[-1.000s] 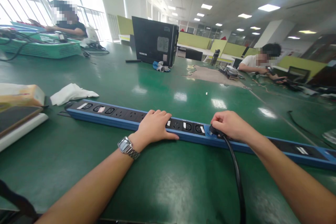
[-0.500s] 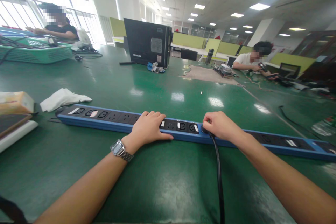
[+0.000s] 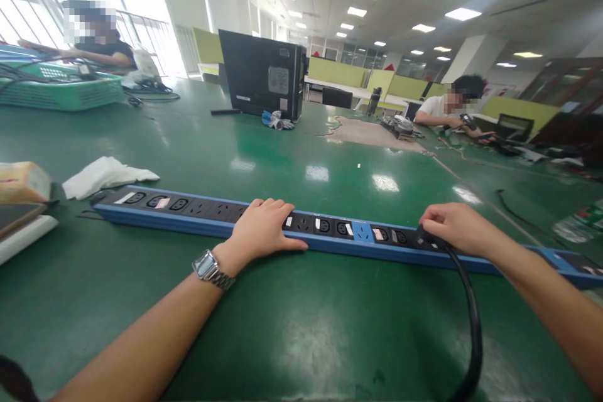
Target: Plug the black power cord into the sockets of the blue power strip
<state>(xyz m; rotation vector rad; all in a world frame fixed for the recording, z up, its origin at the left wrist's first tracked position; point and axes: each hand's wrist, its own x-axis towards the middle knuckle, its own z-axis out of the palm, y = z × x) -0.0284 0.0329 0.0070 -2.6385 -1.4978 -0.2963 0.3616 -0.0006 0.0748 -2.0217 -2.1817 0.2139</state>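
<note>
A long blue-and-black power strip [image 3: 325, 252] lies across the green table, its sockets facing up. My left hand [image 3: 264, 226], with a metal watch on the wrist, grips the strip left of its middle, fingers over the far side and thumb along the near side. Further right, my right hand [image 3: 455, 226] pinches a black power plug [image 3: 426, 237] at the strip's top face. Whether its pins are in a socket cannot be seen. The plug's thick black cord [image 3: 473, 320] curves down to the bottom edge. Between my hands, a blue socket [image 3: 362, 232] shows among black ones, several with small labels.
A crumpled white tissue [image 3: 108, 177] and a tissue pack [image 3: 26, 181] lie at the left. Further back are a green basket [image 3: 70, 97] with cables, a black computer case [image 3: 264, 75] and gloves [image 3: 277, 120]. A plastic bottle [image 3: 579, 223] lies right. Two people sit across the table.
My right hand has moved right along the strip with the plug, leaving the blue socket uncovered. The cord has shifted right too. My left hand stays in place on the strip.
</note>
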